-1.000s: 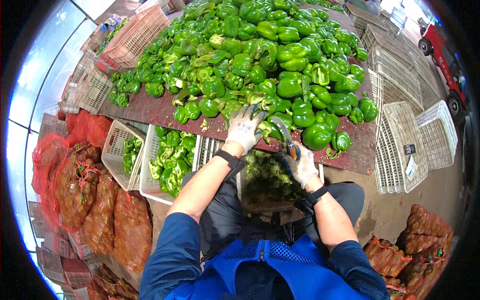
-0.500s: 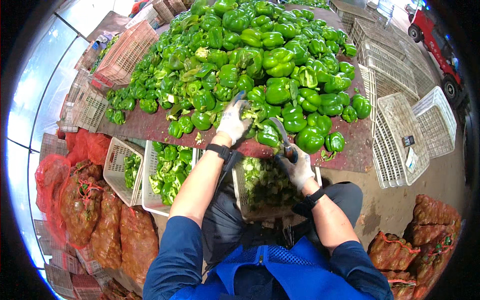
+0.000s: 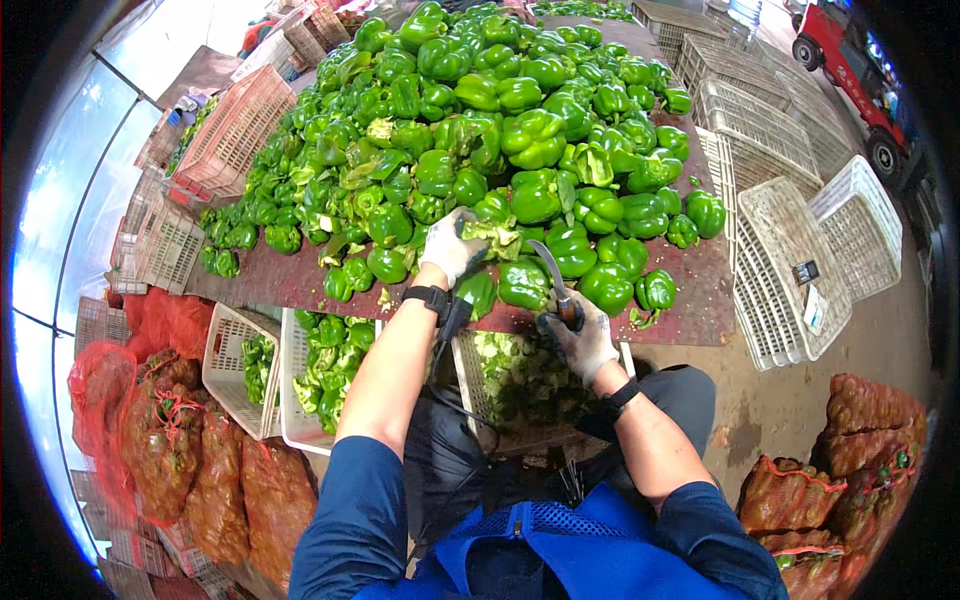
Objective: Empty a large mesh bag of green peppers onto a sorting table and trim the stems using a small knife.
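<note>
Our gloved left hand (image 3: 452,247) grasps a glossy green bell pepper (image 3: 492,232); our gloved right hand (image 3: 583,335) clenches a curved-bladed knife (image 3: 555,280).

A dark red table (image 3: 700,290) fills the centre. Empty white plastic crates (image 3: 800,220) are stacked at 2 o'clock on a bare concrete floor (image 3: 780,410). Red mesh sacks (image 3: 160,440) lie at 8 o'clock. A red vehicle (image 3: 850,60) stands at 1 o'clock. Daylight.

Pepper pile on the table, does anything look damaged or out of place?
Mostly whole green peppers, but the one under the left hand looks pale and torn open. Loose green scraps lie near the table edge by the right hand, which holds a curved knife.
</note>
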Available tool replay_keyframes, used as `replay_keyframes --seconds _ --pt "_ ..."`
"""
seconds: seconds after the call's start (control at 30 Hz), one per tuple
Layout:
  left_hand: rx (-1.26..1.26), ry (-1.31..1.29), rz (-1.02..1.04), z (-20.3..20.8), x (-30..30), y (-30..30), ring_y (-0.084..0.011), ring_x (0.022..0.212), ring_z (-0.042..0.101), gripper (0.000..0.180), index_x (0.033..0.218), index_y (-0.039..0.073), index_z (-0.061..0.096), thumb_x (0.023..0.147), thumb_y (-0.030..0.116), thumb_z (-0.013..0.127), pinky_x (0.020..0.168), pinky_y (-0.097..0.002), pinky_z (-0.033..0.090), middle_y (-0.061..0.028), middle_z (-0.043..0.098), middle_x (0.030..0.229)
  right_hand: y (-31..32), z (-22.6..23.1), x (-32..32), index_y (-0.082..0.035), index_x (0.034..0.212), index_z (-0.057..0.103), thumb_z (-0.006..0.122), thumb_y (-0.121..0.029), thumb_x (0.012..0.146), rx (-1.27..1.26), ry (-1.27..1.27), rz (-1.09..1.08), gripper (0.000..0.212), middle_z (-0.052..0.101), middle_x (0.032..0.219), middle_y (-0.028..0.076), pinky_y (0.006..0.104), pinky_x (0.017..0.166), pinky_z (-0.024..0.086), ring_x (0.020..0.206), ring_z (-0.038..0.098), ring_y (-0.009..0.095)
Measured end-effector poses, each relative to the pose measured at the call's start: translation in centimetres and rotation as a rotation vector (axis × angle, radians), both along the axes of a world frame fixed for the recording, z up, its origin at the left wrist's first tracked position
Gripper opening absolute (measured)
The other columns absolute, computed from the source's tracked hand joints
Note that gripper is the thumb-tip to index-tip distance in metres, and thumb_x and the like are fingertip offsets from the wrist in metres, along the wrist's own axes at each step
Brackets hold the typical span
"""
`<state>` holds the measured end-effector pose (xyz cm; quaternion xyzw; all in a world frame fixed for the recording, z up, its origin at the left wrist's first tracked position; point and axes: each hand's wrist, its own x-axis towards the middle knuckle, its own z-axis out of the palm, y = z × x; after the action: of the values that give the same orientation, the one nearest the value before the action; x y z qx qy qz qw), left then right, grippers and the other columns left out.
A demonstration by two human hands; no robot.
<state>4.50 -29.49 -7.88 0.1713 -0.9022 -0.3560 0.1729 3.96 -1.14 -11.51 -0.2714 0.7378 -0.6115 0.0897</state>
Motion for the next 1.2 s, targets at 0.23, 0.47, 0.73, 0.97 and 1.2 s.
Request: replay_keyframes --seconds 0.23,0.47,0.73,0.97,1.2 --pt "0.119 0.138 0.093 -1.0 0.7 0.1 -0.0234 0.091 0.065 0.037 0.101 0.002 0.065 0.066 0.010 0.078 0.088 -0.0328 0.049 -0.0140 0.070 0.097 0.0 0.2 0.2 -0.001 0.106 0.061 0.073 -0.013 0.082 0.023 -0.068 0.022 0.029 0.066 0.095 0.016 0.0360 0.082 0.050 0.085 0.063 0.027" --pt "0.188 0.169 0.058 2.8 3.7 2.8 -0.0204 0.092 0.064 0.040 0.103 0.002 0.065 0.065 0.010 0.076 0.088 -0.0318 0.049 -0.0120 0.069 0.096 0.3 2.6 -0.1 -0.002 0.118 0.060 0.074 -0.012 0.079 0.021 0.032 0.001 0.043 0.063 0.113 0.018 0.0370 0.092 0.048 0.104 0.062 0.032" --pt "0.125 0.101 -0.089 5.3 9.1 10.1 -0.0204 0.093 0.066 0.040 0.102 0.000 0.066 0.064 0.007 0.076 0.088 -0.0310 0.049 -0.0119 0.069 0.100 0.2 1.9 -0.9 -0.002 0.129 0.053 0.081 -0.015 0.070 0.016 0.078 0.045 0.066 0.059 0.126 0.019 0.0385 0.102 0.044 0.116 0.057 0.035" --pt "0.211 0.049 -0.101 3.0 10.1 11.6 -0.0233 0.093 0.067 0.041 0.104 0.002 0.065 0.066 0.010 0.078 0.085 -0.0317 0.051 -0.0139 0.069 0.099 -1.1 0.2 -0.9 -0.005 0.126 0.056 0.081 -0.013 0.069 -0.185 -0.233 0.170 0.062 0.063 0.118 0.017 0.0369 0.097 0.047 0.110 0.061 0.033" --pt "0.318 -0.012 -0.189 3.2 11.3 11.7 -0.0200 0.107 0.061 0.051 0.117 -0.001 0.063 0.068 0.003 0.074 0.096 -0.0305 0.045 -0.0111 0.065 0.115 1.0 2.8 -0.5 -0.008 0.116 0.058 0.082 -0.008 0.064 0.175 0.286 0.282 0.056 0.065 0.111 0.015 0.0378 0.091 0.050 0.103 0.062 0.035"
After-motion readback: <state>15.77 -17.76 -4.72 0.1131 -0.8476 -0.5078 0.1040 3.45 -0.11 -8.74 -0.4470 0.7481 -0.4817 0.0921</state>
